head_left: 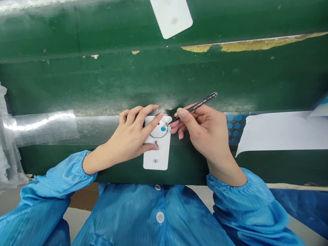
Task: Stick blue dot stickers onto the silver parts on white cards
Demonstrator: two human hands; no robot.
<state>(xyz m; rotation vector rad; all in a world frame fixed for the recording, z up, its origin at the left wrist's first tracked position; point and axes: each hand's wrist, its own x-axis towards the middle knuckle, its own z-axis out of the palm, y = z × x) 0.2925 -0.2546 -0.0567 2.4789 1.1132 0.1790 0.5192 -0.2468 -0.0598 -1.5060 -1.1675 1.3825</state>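
A white card (162,155) with rounded corners lies on the green table in front of me, bearing a dark ring outline and small black printing. My left hand (137,128) rests on the card's left side with its fingers spread, pressing it lightly. Between the thumb and fingers of my right hand (202,126) is a pair of black tweezers (202,102), slanting down to the left. The tips touch or hover just over a small blue round dot (163,128) inside the ring; I cannot tell which.
Another white card (173,17) lies at the far side. On the right are a sheet of white paper (279,131) and a sheet with blue dots (234,126). Clear plastic film (43,126) lies at the left. A raised ledge with chipped edging (246,42) crosses the back.
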